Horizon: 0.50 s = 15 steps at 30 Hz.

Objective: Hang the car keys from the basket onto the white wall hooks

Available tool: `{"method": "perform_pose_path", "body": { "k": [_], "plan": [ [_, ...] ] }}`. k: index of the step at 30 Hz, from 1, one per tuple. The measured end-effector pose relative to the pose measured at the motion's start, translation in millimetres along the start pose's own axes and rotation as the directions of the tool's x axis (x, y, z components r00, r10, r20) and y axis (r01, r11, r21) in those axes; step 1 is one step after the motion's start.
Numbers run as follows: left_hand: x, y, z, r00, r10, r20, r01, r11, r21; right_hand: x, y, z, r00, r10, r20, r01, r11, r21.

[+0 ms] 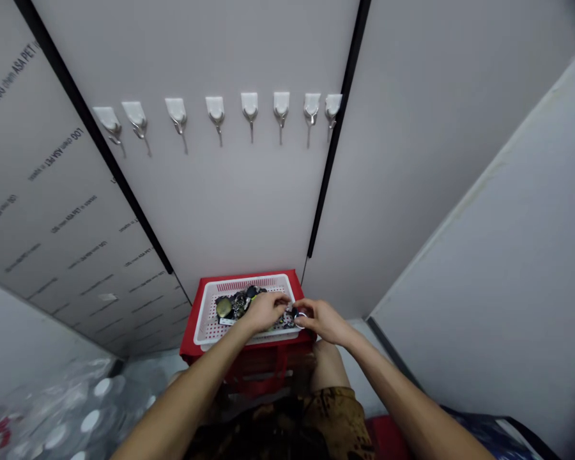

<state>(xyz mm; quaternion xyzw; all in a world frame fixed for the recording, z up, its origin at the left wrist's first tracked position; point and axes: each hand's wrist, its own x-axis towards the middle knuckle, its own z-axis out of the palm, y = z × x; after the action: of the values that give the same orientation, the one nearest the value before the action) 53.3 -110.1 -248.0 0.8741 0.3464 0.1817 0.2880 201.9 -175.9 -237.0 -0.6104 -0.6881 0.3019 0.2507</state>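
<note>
A white perforated basket [206, 322] rests on a red stool [191, 338] against the wall. Inside it lies a heap of keys and key fobs [237, 303], dark and metallic. My left hand [266, 310] reaches into the basket with fingers curled over the heap. My right hand [319, 319] is at the basket's right rim, fingers pinched on a small dark item with a metal ring [298, 314]. The two hands nearly touch at that item.
A row of several white adhesive hooks [218, 112] runs across the grey wall panel above. Black vertical strips [333, 140] divide the panels. My knees are below the stool. Plastic-wrapped bottles [76, 415] lie at lower left.
</note>
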Motion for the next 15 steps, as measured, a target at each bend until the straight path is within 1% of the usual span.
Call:
{"method": "perform_pose_path", "body": {
  "k": [2, 4, 7, 10, 13, 15],
  "plan": [
    [-3, 4, 0.6, 0.996, 0.047, 0.072, -0.047, 0.999, -0.004, 0, -2, 1, 1.0, 0.021, -0.007, -0.021, 0.998, 0.052],
    [-5, 8, 2.0, 0.993, 0.054, 0.101, -0.057, 0.998, 0.023, 1, -2, 4, 0.999, 0.032, -0.022, -0.031, 0.997, 0.064],
    [-5, 12, 4.5, 0.997, 0.018, 0.076, -0.023, 0.997, 0.075, 1, -3, 9, 0.997, 0.028, -0.066, -0.026, 0.999, 0.039],
    [-3, 13, 5.9, 0.999, -0.011, 0.042, 0.007, 0.996, 0.09, 0, -3, 12, 0.995, 0.034, -0.098, -0.029, 0.999, 0.046],
    [-4, 14, 4.6, 0.999, -0.039, 0.021, 0.037, 0.996, 0.084, -1, -5, 12, 0.995, 0.051, -0.087, -0.044, 0.996, 0.083],
    [-7, 15, 2.0, 0.999, -0.039, 0.024, 0.037, 0.996, 0.086, -2, -4, 12, 0.995, 0.062, -0.076, -0.054, 0.993, 0.103]
  ]
}}
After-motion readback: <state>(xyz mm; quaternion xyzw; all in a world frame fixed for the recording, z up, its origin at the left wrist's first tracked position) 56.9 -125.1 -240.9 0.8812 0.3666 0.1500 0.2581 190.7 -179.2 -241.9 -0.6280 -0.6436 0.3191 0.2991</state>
